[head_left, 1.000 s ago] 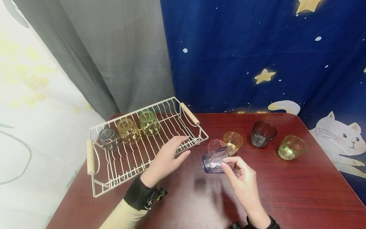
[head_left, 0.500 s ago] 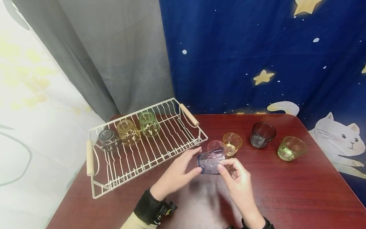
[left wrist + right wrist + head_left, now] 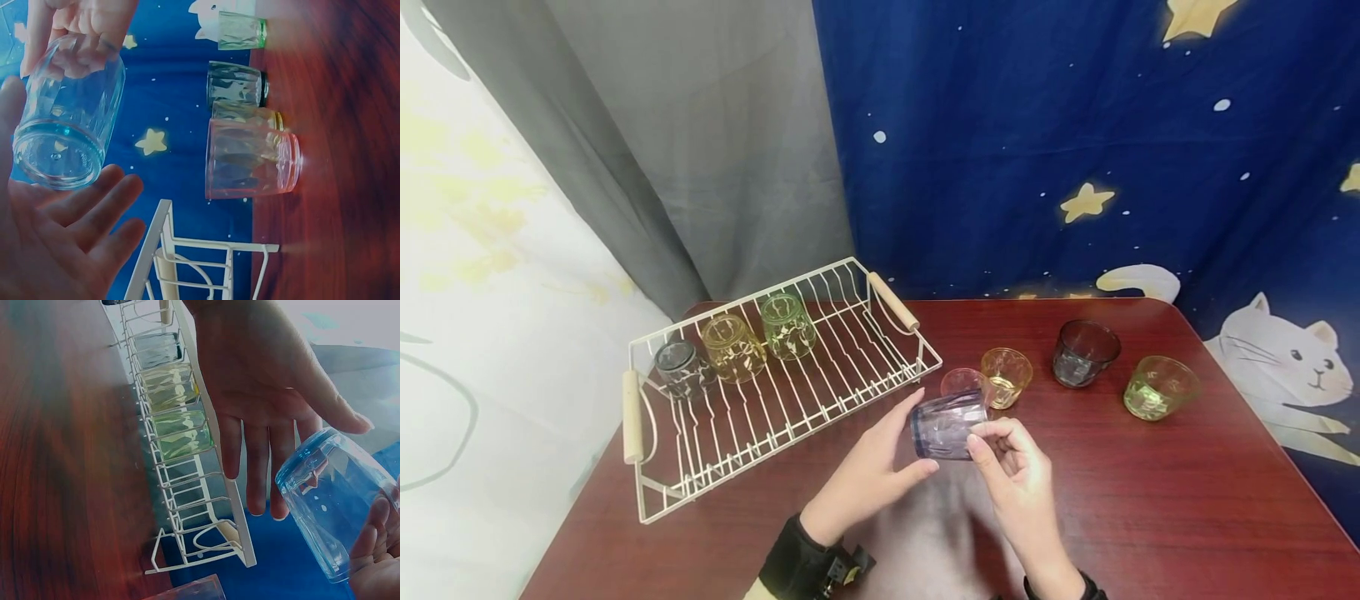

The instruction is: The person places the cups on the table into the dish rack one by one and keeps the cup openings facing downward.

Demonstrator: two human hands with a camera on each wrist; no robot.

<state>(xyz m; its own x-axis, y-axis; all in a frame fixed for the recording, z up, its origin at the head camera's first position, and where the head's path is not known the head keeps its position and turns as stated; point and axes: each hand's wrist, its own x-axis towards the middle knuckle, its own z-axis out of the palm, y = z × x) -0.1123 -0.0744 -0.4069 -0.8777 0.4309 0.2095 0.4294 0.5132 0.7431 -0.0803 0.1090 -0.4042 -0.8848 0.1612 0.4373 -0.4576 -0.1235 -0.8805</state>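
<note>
A clear bluish tumbler (image 3: 946, 427) is held tipped on its side above the table, its base toward the left. My right hand (image 3: 1018, 477) pinches it near the rim between thumb and fingers. Around the base end, my left hand (image 3: 867, 477) has its thumb and fingers spread, the fingers straight. In the right wrist view the left palm (image 3: 256, 381) faces the tumbler's base (image 3: 306, 456). Just behind the tumbler stands a pink glass (image 3: 962, 380), partly hidden by it. Close beside that is a yellow glass (image 3: 1007, 375).
On the left sits a white wire rack with wooden handles (image 3: 634, 417). It bears three upside-down glasses: dark grey (image 3: 685, 371), yellow (image 3: 733, 350) and green (image 3: 788, 327). Farther right on the table (image 3: 1187, 500), a dark glass (image 3: 1084, 354) and a green glass (image 3: 1159, 388) stand upright.
My left hand has moved right, away from the rack's front edge, to the tumbler's base. The right hand has carried the tumbler slightly left.
</note>
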